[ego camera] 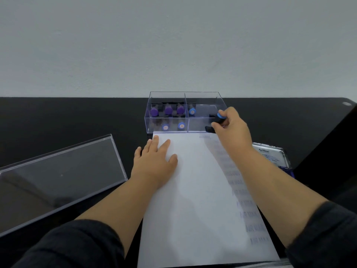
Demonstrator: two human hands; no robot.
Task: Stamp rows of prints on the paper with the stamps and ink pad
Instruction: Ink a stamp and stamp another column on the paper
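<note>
A white sheet of paper [195, 190] lies on the black table, with a column of faint purple prints [245, 204] down its right edge. My left hand [154, 161] rests flat on the sheet's top left corner. My right hand [229, 126] grips a black stamp with a blue cap [219, 118] at the paper's top right corner, beside the front right of the clear stamp box [185, 113]. The box holds several purple-capped and blue-capped stamps [168, 111]. The ink pad [274, 155] with its lid up sits right of the paper, partly hidden by my right forearm.
The clear box lid [58, 176] lies upside up on the left of the table. A grey wall rises right behind the box. The table's right corner [345, 103] slopes away at the far right.
</note>
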